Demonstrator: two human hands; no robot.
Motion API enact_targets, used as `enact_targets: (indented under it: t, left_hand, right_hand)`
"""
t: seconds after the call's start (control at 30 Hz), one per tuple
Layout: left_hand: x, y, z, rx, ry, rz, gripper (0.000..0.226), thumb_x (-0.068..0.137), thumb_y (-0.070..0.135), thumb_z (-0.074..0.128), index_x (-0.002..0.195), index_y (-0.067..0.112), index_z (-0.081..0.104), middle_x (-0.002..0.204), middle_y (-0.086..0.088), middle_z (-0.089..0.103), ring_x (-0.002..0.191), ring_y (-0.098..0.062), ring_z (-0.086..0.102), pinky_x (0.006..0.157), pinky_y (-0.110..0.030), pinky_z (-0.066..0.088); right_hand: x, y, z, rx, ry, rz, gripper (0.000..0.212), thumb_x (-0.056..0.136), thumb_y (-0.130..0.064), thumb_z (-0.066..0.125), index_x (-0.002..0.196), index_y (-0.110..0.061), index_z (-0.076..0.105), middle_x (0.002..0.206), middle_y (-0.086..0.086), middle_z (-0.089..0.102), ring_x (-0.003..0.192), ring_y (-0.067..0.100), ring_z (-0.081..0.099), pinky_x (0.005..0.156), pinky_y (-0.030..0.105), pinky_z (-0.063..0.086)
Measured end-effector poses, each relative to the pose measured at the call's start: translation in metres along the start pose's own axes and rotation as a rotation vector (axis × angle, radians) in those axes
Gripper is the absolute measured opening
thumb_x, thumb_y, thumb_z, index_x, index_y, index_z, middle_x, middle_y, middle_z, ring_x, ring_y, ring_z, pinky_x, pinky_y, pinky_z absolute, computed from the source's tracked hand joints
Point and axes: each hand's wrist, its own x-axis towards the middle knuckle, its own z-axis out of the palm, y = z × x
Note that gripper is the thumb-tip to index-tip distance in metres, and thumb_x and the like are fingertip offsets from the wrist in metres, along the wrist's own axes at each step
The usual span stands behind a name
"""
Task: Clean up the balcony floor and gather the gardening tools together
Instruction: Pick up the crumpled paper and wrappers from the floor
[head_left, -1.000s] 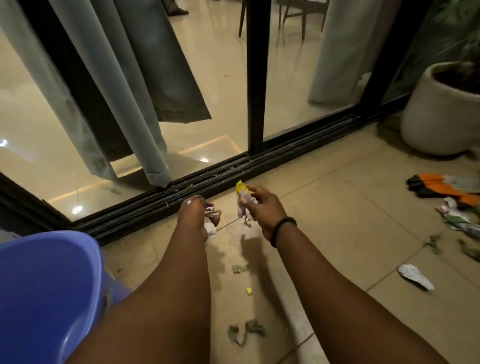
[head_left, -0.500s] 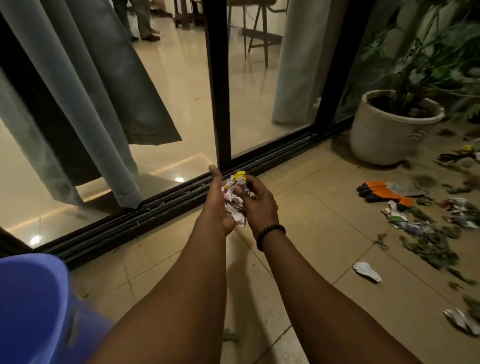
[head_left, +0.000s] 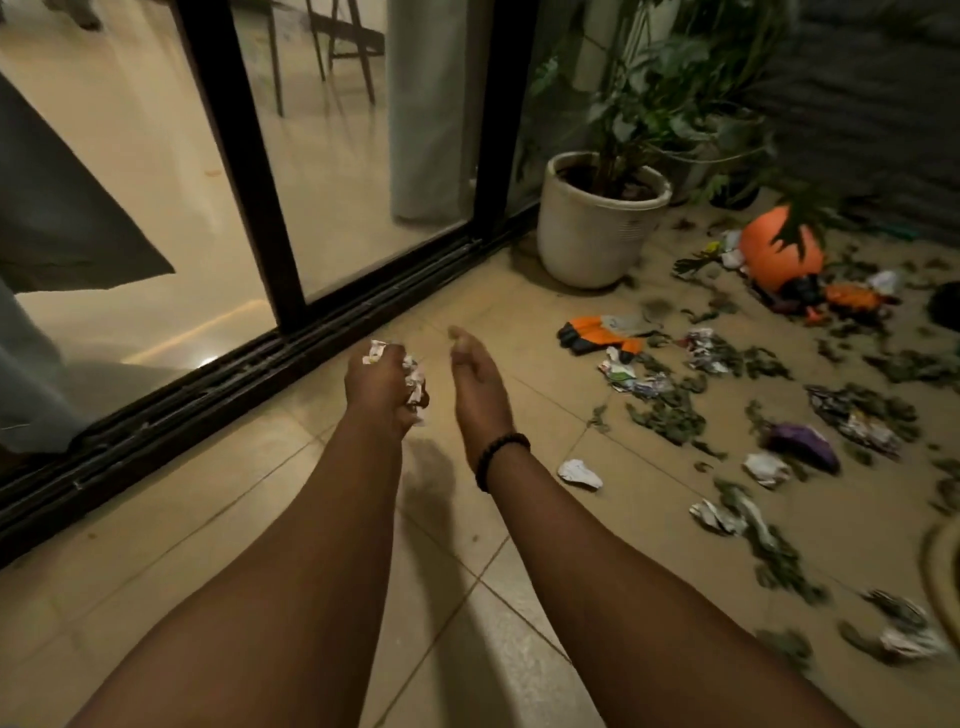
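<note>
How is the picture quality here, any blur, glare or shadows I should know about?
Head view: dim, warm light; the leaves and crumpled papers at lower right are motion-blurred; a lamp glare shines on the indoor floor behind the glass; the arms cast a soft shadow on the tiles; wide-angle lens bends the door frame.

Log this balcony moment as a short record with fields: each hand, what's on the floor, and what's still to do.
left hand: left hand grips crumpled paper scraps
right hand: right hand holds nothing, fingers relaxed, beaded bracelet on the wrist
floor litter: white paper wad nearest the right arm; dry leaves and more wrappers spread to the right
tools: orange gardening gloves lie on the tiles; orange watering can lies further back
plant: white plant pot stands by the sliding door track
remaining: litter still scattered, tools not gathered
</note>
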Motion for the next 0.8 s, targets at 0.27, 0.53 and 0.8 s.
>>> enact_targets:
  t: [0.27,0.53,0.8]
  left_hand:
    - [-0.015,-0.026,0.031,0.182,-0.054,-0.035,0.03,0.091,0.002,0.037,0.064,0.015,0.041,0.059,-0.006,0.035,0.036,-0.011,0.028,0.043,-0.015,0.028]
    - [-0.024,-0.062,0.047,0.357,-0.228,-0.062,0.023,0.094,0.01,0.041,0.076,0.022,0.045,0.057,-0.004,0.037,0.041,-0.009,0.027,0.045,-0.014,0.026]
    - [-0.049,-0.091,0.097,0.389,-0.368,-0.102,0.035,0.098,0.009,0.038,0.065,0.019,0.03,0.055,-0.003,0.029,0.036,-0.009,0.024,0.048,-0.018,0.025]
  right_hand:
    - [-0.004,0.107,-0.157,-1.247,-0.272,0.122,0.056,0.101,-0.008,0.039,0.15,-0.034,0.032,0.161,0.001,0.019,0.147,0.026,0.019,0.115,0.047,0.023]
    - [-0.033,0.145,-0.168,-1.354,-0.273,0.058,0.039,0.104,-0.032,0.04,0.142,-0.024,0.044,0.146,0.005,0.041,0.132,0.028,0.04,0.1,0.033,0.036]
    - [-0.032,0.099,-0.181,-0.681,0.216,0.152,0.009,0.092,-0.009,0.061,0.097,-0.009,0.067,0.1,0.009,0.068,0.093,0.022,0.059,0.075,0.026,0.043]
